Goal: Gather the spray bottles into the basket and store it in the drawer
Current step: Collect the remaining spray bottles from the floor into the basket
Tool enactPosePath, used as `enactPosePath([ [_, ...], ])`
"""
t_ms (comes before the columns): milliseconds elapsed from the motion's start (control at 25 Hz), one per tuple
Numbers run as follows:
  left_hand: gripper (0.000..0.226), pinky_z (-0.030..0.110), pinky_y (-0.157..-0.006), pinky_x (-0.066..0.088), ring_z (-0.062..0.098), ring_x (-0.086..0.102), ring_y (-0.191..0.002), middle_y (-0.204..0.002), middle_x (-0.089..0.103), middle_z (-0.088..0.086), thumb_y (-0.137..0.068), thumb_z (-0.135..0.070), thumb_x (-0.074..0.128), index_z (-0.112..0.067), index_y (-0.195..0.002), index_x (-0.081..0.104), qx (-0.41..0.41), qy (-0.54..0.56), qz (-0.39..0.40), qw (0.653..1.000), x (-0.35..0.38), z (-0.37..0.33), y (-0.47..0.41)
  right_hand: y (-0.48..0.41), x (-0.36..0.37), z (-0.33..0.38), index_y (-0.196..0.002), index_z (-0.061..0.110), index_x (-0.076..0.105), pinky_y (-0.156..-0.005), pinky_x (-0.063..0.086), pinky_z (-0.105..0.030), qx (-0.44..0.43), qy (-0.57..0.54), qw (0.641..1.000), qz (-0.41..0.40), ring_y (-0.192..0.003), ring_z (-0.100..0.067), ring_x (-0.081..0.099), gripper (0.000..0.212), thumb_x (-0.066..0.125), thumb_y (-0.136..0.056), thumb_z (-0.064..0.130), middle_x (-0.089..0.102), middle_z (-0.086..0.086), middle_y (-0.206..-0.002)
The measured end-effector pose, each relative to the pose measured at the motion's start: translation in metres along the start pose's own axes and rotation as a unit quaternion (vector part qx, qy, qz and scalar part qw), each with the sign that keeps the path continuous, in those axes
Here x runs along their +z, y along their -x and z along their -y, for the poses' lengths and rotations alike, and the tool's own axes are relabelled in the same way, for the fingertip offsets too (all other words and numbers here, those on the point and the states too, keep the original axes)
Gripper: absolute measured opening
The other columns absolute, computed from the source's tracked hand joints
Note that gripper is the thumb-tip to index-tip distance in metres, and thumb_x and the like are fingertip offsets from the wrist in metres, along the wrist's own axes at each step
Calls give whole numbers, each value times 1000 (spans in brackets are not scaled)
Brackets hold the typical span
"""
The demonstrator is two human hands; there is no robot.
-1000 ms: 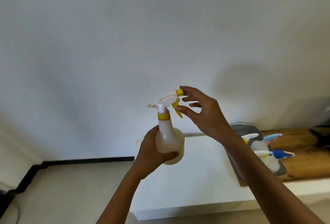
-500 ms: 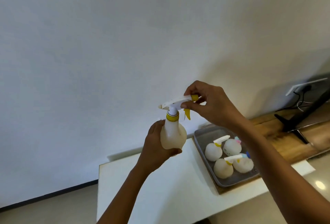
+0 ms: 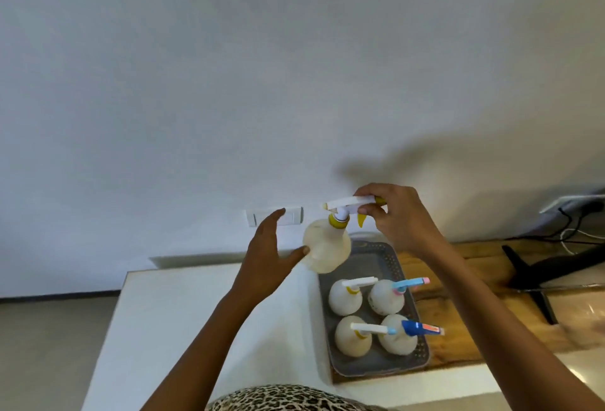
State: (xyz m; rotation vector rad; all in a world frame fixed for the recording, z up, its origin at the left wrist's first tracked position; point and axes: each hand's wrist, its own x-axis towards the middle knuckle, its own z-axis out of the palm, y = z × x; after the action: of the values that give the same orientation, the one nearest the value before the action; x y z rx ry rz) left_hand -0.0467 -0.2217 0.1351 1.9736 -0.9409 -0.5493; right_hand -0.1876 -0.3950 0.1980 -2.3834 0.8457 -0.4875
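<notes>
My right hand (image 3: 401,216) pinches the white and yellow trigger head of a round translucent spray bottle (image 3: 327,248), which hangs tilted in the air above the far end of a grey basket (image 3: 391,266). My left hand (image 3: 268,255) is beside the bottle with fingers spread; only its thumb tip seems to touch the bottle's body. Several spray bottles stand in the basket, among them a yellow-trimmed one (image 3: 345,297), a pink and blue one (image 3: 386,296) and a dark blue one (image 3: 397,338).
The basket rests at the seam between a white cabinet top (image 3: 196,329) and a wooden counter (image 3: 465,322). A black monitor stand (image 3: 537,276) and cables lie at the right. A white wall switch plate (image 3: 291,216) is behind my left hand.
My left hand has let go of the bottle's body and opened. My right hand now carries the bottle by its trigger head, moved right towards the basket. The view has tilted down.
</notes>
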Motion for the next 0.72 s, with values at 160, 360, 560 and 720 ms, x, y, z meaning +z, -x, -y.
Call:
enactPosePath([
  [160,70,21,-101,27,14,36,-131,-145,38,2,-80,-29,67,-20,-138,31,-26,-7,-35,999,12,-11,-6,-12,8,-93,-99,11,64,-66,38,-25,56,44,997,8,-74,-17,52,17,58,-86,4,70,-12,-94],
  [360,65,25,-103,31,15,37,-131,-145,40,1,-82,-29,64,-20,-138,32,-42,-33,-45,998,22,-22,-10,-21,35,-179,-102,5,63,-69,41,-29,152,49,987,27,-82,-32,60,18,54,-87,0,69,-21,-98],
  [560,62,30,-105,33,17,40,-130,-142,43,2,-81,-29,64,-24,-136,35,-79,-54,-38,995,33,-20,-3,-14,67,-221,-107,-1,62,-71,41,-27,211,26,977,20,-90,-37,62,23,53,-86,-5,68,-24,-103],
  [720,60,25,-96,35,15,44,-123,-140,45,0,-81,-30,64,-25,-134,37,-95,-72,-37,992,42,-13,3,-9,86,-244,-106,-3,62,-71,41,-26,238,17,971,32,-93,-36,62,22,53,-86,-5,67,-24,-104],
])
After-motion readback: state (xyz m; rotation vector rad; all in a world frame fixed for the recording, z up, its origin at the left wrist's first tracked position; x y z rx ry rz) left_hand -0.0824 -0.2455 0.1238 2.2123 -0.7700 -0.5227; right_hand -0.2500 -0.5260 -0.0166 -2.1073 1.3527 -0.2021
